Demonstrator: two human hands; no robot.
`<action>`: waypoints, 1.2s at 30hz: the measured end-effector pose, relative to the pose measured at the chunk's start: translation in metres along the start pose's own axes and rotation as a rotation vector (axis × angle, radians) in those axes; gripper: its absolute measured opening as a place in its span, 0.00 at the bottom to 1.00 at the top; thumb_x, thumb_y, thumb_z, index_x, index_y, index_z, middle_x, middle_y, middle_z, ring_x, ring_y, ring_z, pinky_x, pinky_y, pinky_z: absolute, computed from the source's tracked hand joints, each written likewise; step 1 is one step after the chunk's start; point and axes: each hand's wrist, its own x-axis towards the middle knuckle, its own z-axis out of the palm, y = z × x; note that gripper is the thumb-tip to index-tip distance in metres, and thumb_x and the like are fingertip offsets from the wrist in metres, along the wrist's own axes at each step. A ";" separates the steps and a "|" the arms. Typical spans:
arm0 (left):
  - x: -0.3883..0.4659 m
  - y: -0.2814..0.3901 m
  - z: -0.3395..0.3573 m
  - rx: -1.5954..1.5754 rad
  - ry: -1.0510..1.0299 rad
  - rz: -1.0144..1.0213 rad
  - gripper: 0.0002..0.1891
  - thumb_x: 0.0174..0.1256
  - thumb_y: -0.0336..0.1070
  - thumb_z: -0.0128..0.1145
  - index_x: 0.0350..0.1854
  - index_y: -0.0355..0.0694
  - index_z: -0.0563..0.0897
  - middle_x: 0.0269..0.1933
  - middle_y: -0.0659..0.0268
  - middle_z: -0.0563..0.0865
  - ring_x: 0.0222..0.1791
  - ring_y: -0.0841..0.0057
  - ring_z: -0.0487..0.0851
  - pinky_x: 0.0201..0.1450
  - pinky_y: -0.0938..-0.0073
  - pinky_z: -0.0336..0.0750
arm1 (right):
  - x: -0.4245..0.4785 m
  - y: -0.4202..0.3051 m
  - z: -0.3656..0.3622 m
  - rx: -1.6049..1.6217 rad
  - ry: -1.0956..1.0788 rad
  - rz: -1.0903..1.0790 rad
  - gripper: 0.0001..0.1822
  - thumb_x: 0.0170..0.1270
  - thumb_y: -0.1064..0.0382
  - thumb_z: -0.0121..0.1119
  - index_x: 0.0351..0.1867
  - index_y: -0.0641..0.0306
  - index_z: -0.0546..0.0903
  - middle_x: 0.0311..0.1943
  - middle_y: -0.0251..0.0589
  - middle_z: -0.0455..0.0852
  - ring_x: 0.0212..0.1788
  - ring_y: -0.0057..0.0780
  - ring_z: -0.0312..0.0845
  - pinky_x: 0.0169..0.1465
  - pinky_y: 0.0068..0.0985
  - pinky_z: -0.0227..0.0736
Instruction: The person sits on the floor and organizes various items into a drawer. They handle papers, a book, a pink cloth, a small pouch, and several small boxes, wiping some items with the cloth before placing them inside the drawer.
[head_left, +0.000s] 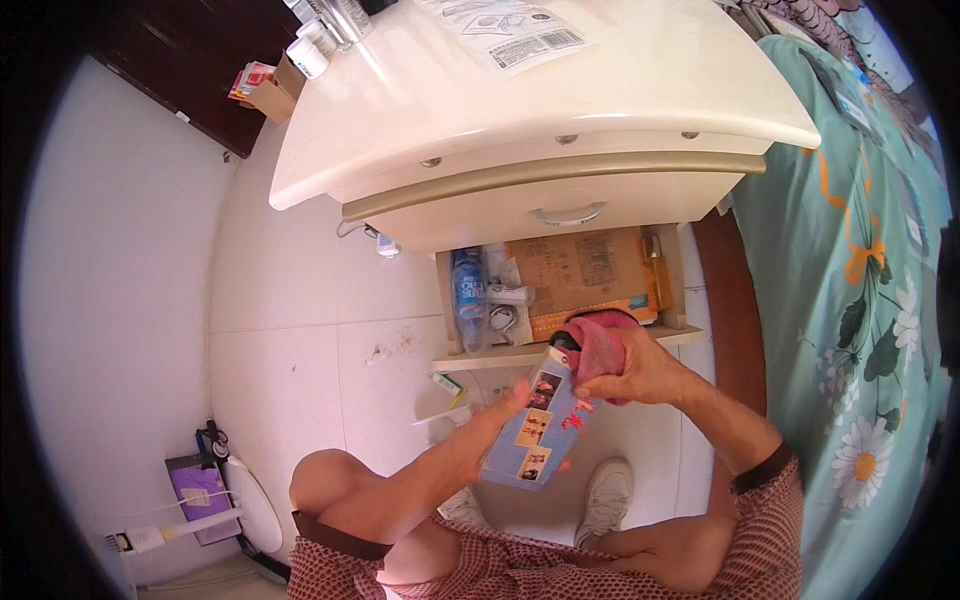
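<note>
A narrow blue box (510, 454) with small pictures and red writing on its face is held tilted in front of the open drawer. My left hand (516, 396) grips it from the left side, with most of the fingers hidden behind it. In my right hand (646, 373) is a bunched pink cloth (600, 349), pressed at the box's upper end. Something black (562, 341) shows between cloth and box; I cannot tell what it is. Beyond the hands, the lower drawer (517, 352) holds a blue-labelled plastic bottle (469, 292) and a flat cardboard piece (574, 274).
Above the drawer, the cream cabinet top (637, 82) juts out, bearing a printed plastic packet (510, 30) and white bottles (307, 58). A closed drawer with a handle (568, 216) overhangs. At right is a bed with a green floral cover (817, 315); a white fan (255, 504) stands at lower left.
</note>
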 end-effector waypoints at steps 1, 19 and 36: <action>-0.001 -0.002 -0.004 0.076 0.050 0.019 0.38 0.71 0.62 0.61 0.73 0.38 0.70 0.63 0.55 0.82 0.60 0.66 0.84 0.60 0.58 0.83 | -0.006 -0.001 0.000 -0.007 0.016 0.061 0.35 0.56 0.64 0.77 0.66 0.64 0.76 0.35 0.31 0.86 0.31 0.14 0.77 0.27 0.19 0.72; 0.047 0.100 -0.022 1.115 0.684 0.661 0.15 0.69 0.21 0.59 0.56 0.30 0.85 0.48 0.62 0.90 0.47 0.79 0.84 0.54 0.76 0.78 | -0.044 -0.015 -0.083 0.101 0.573 -0.107 0.24 0.55 0.60 0.80 0.49 0.71 0.85 0.36 0.30 0.85 0.38 0.17 0.79 0.46 0.20 0.78; 0.153 0.102 -0.014 1.215 0.743 0.886 0.15 0.73 0.28 0.60 0.59 0.32 0.84 0.48 0.55 0.90 0.51 0.72 0.85 0.57 0.72 0.77 | -0.043 0.008 -0.091 0.170 0.561 -0.159 0.25 0.57 0.61 0.79 0.53 0.69 0.85 0.41 0.30 0.86 0.41 0.15 0.78 0.46 0.19 0.75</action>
